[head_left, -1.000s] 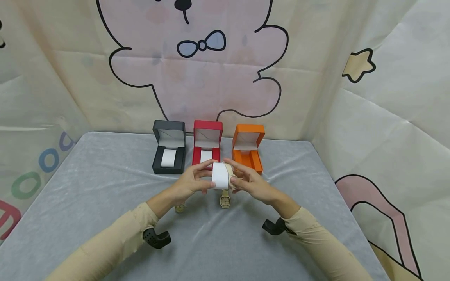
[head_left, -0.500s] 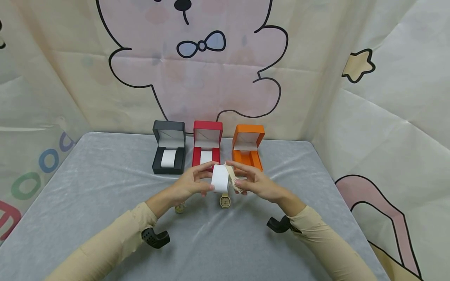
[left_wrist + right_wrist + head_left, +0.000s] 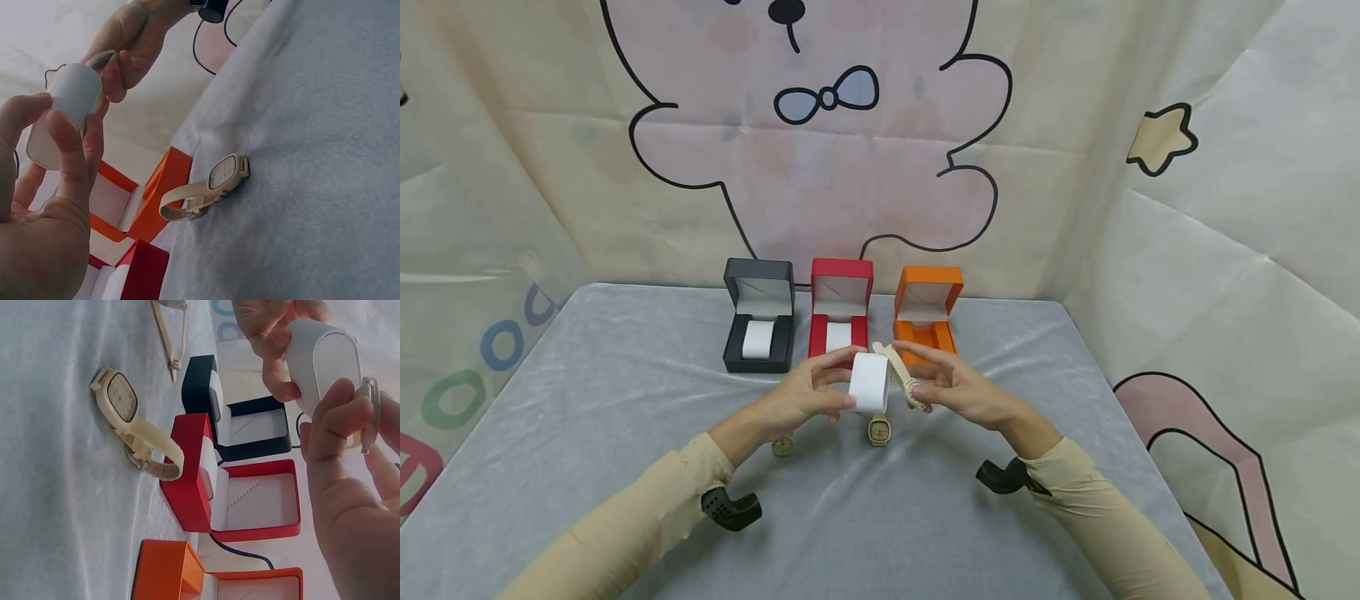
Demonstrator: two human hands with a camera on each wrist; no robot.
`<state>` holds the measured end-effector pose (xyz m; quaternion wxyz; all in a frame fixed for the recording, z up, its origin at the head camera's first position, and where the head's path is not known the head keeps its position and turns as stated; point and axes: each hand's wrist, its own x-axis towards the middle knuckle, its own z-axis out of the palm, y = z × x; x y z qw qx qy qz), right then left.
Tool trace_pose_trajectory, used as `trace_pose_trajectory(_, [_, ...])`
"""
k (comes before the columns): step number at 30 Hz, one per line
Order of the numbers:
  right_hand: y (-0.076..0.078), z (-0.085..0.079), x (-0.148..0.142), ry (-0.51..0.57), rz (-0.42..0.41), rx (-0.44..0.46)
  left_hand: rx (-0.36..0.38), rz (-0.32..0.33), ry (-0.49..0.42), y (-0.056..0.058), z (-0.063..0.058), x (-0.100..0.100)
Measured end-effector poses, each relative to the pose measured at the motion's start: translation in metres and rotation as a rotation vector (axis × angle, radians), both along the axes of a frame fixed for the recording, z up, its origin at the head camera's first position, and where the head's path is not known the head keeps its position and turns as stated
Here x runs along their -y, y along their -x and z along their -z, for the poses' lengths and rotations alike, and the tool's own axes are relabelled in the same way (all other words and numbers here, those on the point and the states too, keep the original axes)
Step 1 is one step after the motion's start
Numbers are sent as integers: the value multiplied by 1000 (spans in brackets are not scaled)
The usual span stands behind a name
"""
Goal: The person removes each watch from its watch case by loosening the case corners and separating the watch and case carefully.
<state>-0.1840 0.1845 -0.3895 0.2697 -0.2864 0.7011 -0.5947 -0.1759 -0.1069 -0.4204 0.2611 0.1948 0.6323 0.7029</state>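
My left hand [image 3: 805, 392] grips a white watch cushion [image 3: 868, 383] above the middle of the table. Just right of it, my right hand [image 3: 966, 396] pinches a cream watch [image 3: 898, 368] between thumb and fingers, its strap slanting up toward the cushion. In the right wrist view the watch case [image 3: 370, 415] stands close by the cushion's flat end; whether they touch I cannot tell. Below the hands a second cream watch [image 3: 225, 172], with a squarish face, lies on the cloth. A third watch [image 3: 782, 445] is partly hidden by my left wrist.
Three boxes with raised lids stand in a row at the back: a black box [image 3: 779, 346] and a red box [image 3: 817, 333] with white cushions inside, and an orange box [image 3: 947, 337] without one. Grey cloth [image 3: 880, 525] covers the table. Printed curtains [image 3: 1075, 167] surround it.
My right hand has shifted a little right and down, swinging the watch away from the cushion so that more of its strap shows. The left hand and cushion have barely moved.
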Motion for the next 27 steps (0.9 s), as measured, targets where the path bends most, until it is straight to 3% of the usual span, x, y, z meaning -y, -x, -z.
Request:
trace_pose_trajectory(8, [1,5,-10,18,71,-23,50,-99,-22,4,-3,8])
trace_pose_trajectory(14, [0,11,-13,15,184,-44,40,-87,14,3,-1,7])
trace_pose_trajectory(27, [0,20,-28,-22,300,-92,24,-105,92,11,-2,-8])
